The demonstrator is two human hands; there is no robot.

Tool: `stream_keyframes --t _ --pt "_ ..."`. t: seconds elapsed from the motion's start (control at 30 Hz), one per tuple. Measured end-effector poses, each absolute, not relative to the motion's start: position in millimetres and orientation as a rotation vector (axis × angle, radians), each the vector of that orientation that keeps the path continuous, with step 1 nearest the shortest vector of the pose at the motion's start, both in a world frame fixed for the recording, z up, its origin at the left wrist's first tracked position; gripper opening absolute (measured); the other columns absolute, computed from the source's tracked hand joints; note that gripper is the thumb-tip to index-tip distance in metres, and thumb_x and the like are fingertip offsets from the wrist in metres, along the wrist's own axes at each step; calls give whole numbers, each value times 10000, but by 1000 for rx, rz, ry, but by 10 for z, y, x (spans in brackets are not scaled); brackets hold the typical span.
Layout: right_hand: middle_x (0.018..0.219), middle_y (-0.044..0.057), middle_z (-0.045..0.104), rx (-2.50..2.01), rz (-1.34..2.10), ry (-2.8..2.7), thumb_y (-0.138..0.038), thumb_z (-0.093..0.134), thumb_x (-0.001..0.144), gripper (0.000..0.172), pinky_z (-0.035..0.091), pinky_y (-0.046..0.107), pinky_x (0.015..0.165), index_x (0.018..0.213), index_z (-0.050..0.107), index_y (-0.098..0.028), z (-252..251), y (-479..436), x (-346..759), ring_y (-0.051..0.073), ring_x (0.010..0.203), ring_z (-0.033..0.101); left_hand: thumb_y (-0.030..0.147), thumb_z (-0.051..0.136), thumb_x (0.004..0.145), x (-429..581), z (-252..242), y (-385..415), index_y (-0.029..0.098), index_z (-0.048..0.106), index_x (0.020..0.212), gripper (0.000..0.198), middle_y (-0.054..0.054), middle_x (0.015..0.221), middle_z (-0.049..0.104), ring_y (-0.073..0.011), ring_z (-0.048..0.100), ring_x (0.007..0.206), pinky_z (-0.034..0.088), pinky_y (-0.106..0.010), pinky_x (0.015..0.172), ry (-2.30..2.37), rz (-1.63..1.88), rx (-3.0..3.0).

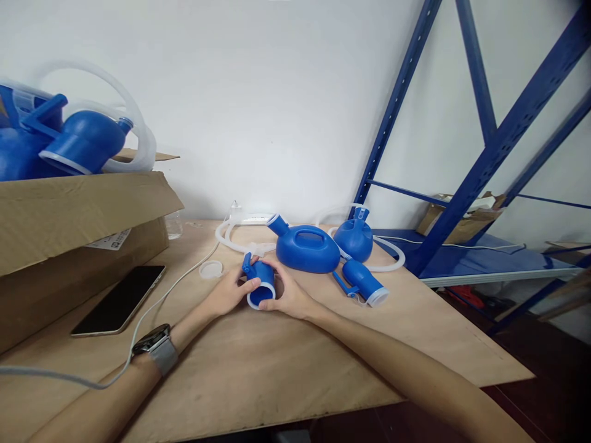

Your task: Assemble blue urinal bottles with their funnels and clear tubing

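A blue plastic cup-shaped piece (261, 275) with a white rim lies on its side on the wooden table, its open mouth towards me. My left hand (232, 289) grips it from the left, beside its small blue handle. From the right, my right hand (287, 294) holds the same piece, thumb at the rim. Just behind stands a large blue bottle (308, 251) with a handle and slanted neck. A round translucent lid (211, 269) lies left of my hands. To the right are a second blue bottle (354, 239) and another blue cup-shaped piece (364, 282) with a translucent cap.
At the left, a cardboard box (83, 209) holds more blue parts and a hose. A black phone (119, 300) and a white cable (159, 299) lie near it. Clear hoses (226, 240) rest behind. Blue metal shelving (484, 261) stands at the right.
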State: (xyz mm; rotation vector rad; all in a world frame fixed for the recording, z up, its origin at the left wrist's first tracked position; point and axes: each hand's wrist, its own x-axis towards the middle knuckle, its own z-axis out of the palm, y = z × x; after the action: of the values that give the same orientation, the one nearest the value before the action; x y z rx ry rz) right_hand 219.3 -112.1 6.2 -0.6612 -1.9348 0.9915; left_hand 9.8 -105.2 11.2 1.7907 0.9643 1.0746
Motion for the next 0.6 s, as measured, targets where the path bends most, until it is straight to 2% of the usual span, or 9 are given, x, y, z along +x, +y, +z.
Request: stream_keyframes --t 0.1,0.2,0.33,0.47,0.6 --pt "1570 124 434 -618 997 -1973 -622 769 797 862 286 502 1232 1501 421 -266 77 -1111 2217 321 1471 395 645 670 818 76 138 -1057 127 609 1373 762 -155 1318 694 -383 657 1163 536 -492 995 954 1059 1907" --pt "1548 103 471 -632 1011 -1969 -608 642 915 680 296 476 1231 1476 468 -266 80 -1097 2231 291 1458 415 587 732 797 61 138 -1065 156 587 1399 754 -148 1361 667 -365 649 1191 550 -464 986 981 1028 1985" --pt "1561 104 466 -688 998 -1960 -615 688 879 741 304 485 1229 1493 461 -268 48 -1072 2236 295 1451 422 542 745 806 63 103 -1066 201 564 1433 736 -137 1462 597 -364 615 1256 531 -480 1031 967 987 1973" --pt "1591 115 429 -655 965 -1998 -627 736 829 844 284 499 1238 1527 431 -265 25 -1061 2241 314 1470 396 578 738 803 71 87 -1055 175 559 1443 777 -158 1482 577 -398 590 1287 502 -525 1065 978 1024 1880" --pt "1528 91 502 -714 951 -1908 -610 693 873 710 308 487 1224 1476 502 -287 41 -1078 2231 306 1429 447 585 667 869 63 103 -1052 191 583 1417 680 -132 1466 598 -388 550 1340 447 -529 1130 881 1002 1840"
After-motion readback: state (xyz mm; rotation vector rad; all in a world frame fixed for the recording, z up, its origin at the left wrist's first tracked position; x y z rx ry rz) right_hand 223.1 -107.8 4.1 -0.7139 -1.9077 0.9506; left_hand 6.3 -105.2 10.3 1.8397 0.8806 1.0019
